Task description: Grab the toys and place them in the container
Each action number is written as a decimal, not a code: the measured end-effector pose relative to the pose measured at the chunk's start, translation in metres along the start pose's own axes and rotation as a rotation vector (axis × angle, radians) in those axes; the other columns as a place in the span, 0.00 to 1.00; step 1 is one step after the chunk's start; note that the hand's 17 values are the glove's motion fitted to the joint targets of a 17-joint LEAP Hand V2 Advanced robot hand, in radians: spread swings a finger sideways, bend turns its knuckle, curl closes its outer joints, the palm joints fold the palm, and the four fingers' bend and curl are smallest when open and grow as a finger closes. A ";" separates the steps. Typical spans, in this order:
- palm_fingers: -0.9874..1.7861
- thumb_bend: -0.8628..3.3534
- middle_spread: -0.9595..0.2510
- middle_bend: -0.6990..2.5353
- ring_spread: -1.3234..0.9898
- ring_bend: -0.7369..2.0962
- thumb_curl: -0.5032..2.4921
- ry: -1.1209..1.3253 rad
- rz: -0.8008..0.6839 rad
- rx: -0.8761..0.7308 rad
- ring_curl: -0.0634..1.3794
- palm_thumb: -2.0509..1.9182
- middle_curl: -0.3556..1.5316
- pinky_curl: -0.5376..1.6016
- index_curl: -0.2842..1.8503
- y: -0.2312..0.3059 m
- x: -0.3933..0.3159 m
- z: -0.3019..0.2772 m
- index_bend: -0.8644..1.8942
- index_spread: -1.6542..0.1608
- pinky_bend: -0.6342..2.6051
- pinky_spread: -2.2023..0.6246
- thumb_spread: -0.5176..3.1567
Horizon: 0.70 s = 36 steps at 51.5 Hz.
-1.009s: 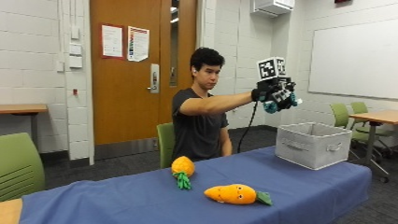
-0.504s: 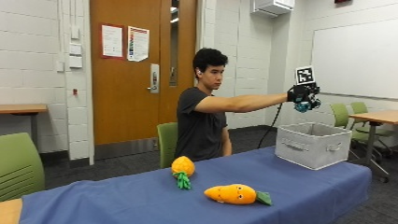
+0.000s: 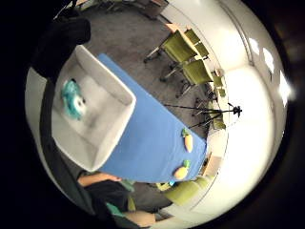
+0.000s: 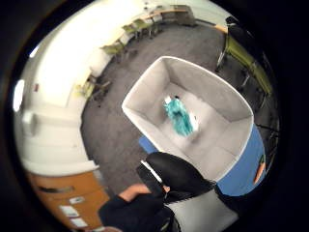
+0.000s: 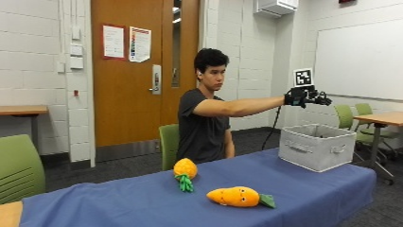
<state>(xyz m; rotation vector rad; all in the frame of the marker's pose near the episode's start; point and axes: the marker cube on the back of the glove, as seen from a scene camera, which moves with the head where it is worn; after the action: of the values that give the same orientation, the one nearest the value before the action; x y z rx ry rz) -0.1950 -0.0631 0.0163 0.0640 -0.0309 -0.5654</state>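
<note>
Outside view: the gloved right hand, arm outstretched, hangs above the grey fabric container, fingers spread and holding nothing. Well below and away from the hand, a plush carrot and a plush pineapple lie on the blue tablecloth. Only the palm views look into the container, directly beneath the hand: a teal plush toy lies on its floor. The container is rectangular, soft-walled, with side handles.
</note>
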 end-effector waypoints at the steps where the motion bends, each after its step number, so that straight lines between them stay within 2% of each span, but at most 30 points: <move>1: 0.35 0.19 0.70 0.36 0.44 0.56 0.33 0.020 0.007 0.007 0.26 0.50 0.44 0.44 0.46 0.002 -0.006 -0.002 0.36 0.79 0.50 0.69 0.40; 5: 0.34 0.19 0.69 0.36 0.44 0.55 0.32 -0.084 -0.012 0.032 0.25 0.50 0.44 0.44 0.45 0.017 -0.012 -0.012 0.37 0.80 0.49 0.70 0.41; 9: 0.34 0.19 0.69 0.37 0.44 0.53 0.31 -0.043 0.112 0.018 0.24 0.50 0.44 0.43 0.44 0.034 0.035 -0.008 0.37 0.80 0.48 0.70 0.41; 15: 0.32 0.19 0.69 0.33 0.43 0.50 0.30 0.018 0.193 0.007 0.22 0.51 0.42 0.43 0.43 0.059 0.090 0.000 0.38 0.80 0.48 0.71 0.41; 19: 0.31 0.19 0.68 0.30 0.43 0.48 0.29 -0.017 0.168 0.008 0.22 0.51 0.41 0.42 0.42 0.084 0.124 0.002 0.38 0.79 0.47 0.71 0.42; 36: 0.29 0.19 0.65 0.27 0.42 0.41 0.27 0.085 0.508 -0.067 0.20 0.51 0.39 0.41 0.36 0.178 0.312 0.027 0.35 0.77 0.44 0.73 0.42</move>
<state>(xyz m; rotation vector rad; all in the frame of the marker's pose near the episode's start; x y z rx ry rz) 0.1622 -0.0814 0.0593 0.0129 0.0537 -0.0554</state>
